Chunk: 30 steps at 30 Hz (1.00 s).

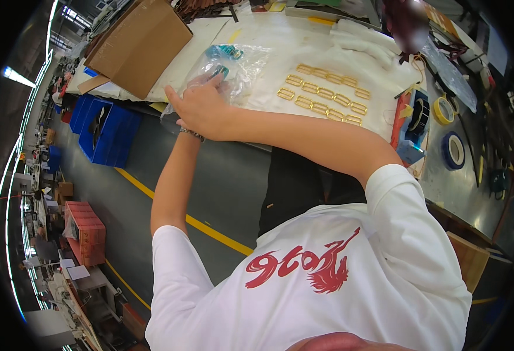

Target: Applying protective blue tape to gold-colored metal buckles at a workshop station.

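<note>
My right hand reaches across to the left, over my left wrist and a clear plastic bag. Its visible fingers are stretched apart; whether any of them pinches the bag is unclear. Beneath it, my left hand is mostly covered, and a bracelet shows at that wrist. Small teal-wrapped pieces lie in or under the bag, one of them right at the fingertips. To the right, several gold oblong metal slide buckles lie in rows on the white padded table cover.
A cardboard box stands at the table's left edge, with blue bins below. Rightward are a tape dispenser, a yellow tape roll and a blue tape roll. A red crate sits on the floor at left.
</note>
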### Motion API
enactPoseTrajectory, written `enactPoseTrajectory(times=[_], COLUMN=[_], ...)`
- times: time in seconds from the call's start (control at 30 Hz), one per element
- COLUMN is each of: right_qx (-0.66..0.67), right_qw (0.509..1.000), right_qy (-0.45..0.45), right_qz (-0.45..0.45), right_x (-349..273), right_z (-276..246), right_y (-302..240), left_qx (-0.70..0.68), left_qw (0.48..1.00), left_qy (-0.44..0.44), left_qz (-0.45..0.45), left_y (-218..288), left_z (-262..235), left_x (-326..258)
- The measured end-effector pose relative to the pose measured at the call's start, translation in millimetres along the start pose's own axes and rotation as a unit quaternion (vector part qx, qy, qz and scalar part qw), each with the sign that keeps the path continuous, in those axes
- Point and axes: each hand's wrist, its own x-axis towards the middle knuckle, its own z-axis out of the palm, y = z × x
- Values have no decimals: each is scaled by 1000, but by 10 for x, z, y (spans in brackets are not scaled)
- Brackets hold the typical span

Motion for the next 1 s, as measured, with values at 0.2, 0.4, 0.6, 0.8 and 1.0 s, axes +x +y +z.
enactPoseTrajectory(times=[0.2, 0.4, 0.6, 0.8, 1.0], right_qx=[121, 314, 170, 97, 112], right_qw=[990, 939, 968, 955, 959], right_qy=[-50, 130, -37, -275, -261], right_qz=[-52, 47, 181, 54, 18], right_x=[143, 382, 75, -326, -378], right_z=[-179, -217, 452, 801, 817], right_y=[65, 659, 2167, 2189, 2213], left_qx=[468, 548, 628, 546, 568], left_qw=[879, 823, 737, 825, 819], left_qy=[27, 12, 3, 14, -18], left_qz=[90, 149, 250, 144, 78], left_y=[-322, -334, -389, -202, -360], left_z=[-292, -577, -206, 12, -77], left_x=[490, 978, 1012, 820, 911])
